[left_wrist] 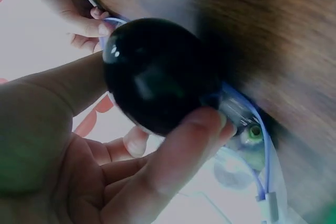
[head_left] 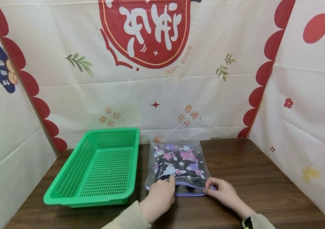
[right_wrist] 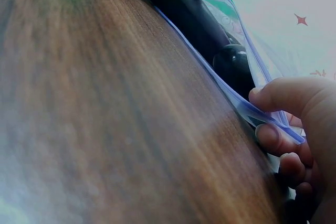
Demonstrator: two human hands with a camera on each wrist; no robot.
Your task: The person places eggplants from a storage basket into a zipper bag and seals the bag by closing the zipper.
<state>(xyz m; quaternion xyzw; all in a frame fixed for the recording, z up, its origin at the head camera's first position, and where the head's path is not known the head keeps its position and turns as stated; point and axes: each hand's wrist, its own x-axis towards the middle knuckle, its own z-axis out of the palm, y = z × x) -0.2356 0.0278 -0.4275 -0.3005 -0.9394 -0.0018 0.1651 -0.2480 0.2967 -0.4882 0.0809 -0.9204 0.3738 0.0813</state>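
Observation:
A clear zip bag (head_left: pixel 201 152) with purple zip edges and a printed pattern of stars and cartoon figures lies on the table, its mouth parted toward me. My left hand (head_left: pixel 160 195) grips a long, glossy dark eggplant (left_wrist: pixel 157 77) at the bag's mouth, thumb on it. At the mouth's right corner, my right hand (head_left: pixel 222 192) pinches the zip edge (right_wrist: pixel 283 124) between thumb and fingers. Another dark rounded end, seemingly a second eggplant (right_wrist: pixel 234 66), shows inside the opening in the right wrist view. Most of the contents are hidden behind the print.
A green plastic basket (head_left: pixel 105 173) with nothing visible in it stands left of the bag. Brown wooden table (head_left: pixel 236 162) extends to the right. A printed cloth (head_left: pixel 156 92) hangs behind and along both sides.

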